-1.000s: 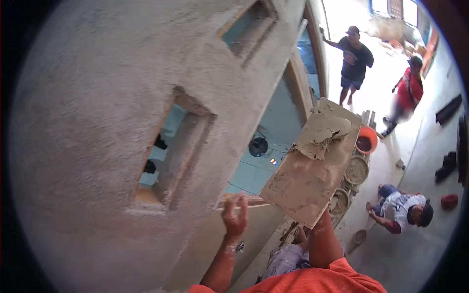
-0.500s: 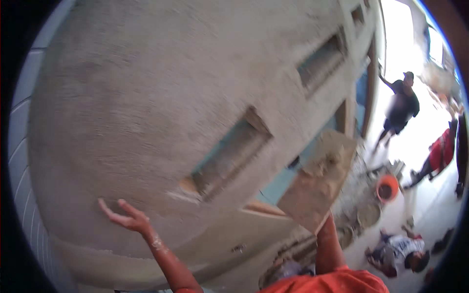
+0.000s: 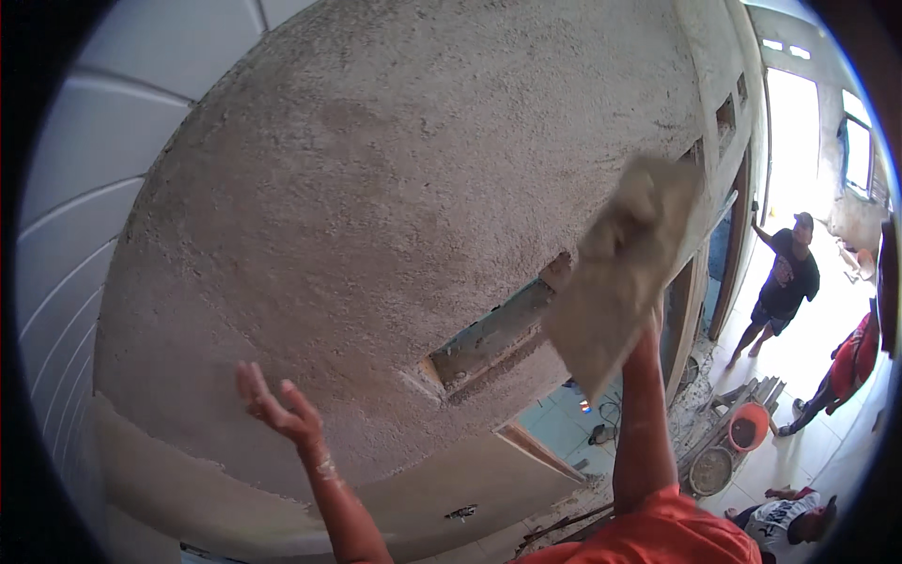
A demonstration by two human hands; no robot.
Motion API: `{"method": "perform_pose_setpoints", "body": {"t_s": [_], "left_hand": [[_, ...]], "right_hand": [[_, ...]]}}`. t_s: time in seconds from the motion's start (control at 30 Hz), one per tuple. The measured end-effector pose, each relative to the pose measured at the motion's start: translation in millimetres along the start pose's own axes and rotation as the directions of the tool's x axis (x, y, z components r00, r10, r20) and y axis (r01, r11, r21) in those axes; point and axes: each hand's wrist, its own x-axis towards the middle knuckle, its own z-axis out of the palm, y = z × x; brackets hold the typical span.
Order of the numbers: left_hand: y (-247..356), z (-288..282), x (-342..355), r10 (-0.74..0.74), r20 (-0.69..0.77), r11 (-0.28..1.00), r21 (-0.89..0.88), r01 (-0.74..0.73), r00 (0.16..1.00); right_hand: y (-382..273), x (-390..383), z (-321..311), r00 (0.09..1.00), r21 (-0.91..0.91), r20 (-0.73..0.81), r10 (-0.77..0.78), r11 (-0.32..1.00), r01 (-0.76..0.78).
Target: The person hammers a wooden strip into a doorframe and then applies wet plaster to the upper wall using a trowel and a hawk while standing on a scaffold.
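Note:
My left hand [image 3: 282,409] is raised in front of the rough grey plastered wall [image 3: 357,216], its fingers spread and nothing in them. Whether it touches the wall I cannot tell. On the right, my right hand [image 3: 648,331] holds up a flat rectangular plastering board [image 3: 587,315] from below and behind; the board hides most of the fingers. A lump of wet mortar [image 3: 639,202] lies on the board's upper part. The board is slightly blurred and covers part of a long recessed opening [image 3: 498,340] in the wall.
White ceiling panels [image 3: 113,141] meet the wall at left. Below right are an orange bucket [image 3: 749,428], a round mortar tub [image 3: 711,470] and planks. One person in dark clothes [image 3: 787,273] stands near a bright doorway; another wears red [image 3: 853,362], a third a white shirt [image 3: 785,522].
My right arm has lifted the mortar-laden board higher, over the wall opening. My left hand stays raised and open, now farther right in view. The whole view has shifted.

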Motion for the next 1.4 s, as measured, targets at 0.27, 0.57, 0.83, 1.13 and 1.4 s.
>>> {"method": "perform_pose_setpoints", "body": {"t_s": [0.27,0.57,0.83,1.13,1.4], "left_hand": [[-75,1,31,-0.118,-0.283,0.992,0.006,0.124,0.952],[-89,4,18,-0.127,-0.257,0.992,-0.058,0.116,0.958],[-99,-1,15,-0.137,-0.220,0.990,-0.070,0.124,0.966],[-94,3,19,-0.149,-0.239,0.983,-0.141,0.118,0.959],[-77,2,29,-0.174,-0.230,0.985,-0.031,0.171,0.958]], "right_hand": [[-65,82,216,0.853,-0.851,0.236,-0.466,0.325,0.413],[22,-49,317,0.815,-0.834,0.513,-0.271,0.069,0.548],[4,-102,297,0.727,-0.657,0.681,-0.085,0.367,0.659],[-69,114,142,0.987,-0.401,0.041,-0.156,0.902,0.159],[-101,97,213,0.897,-0.564,0.442,-0.025,0.770,0.299]]}}
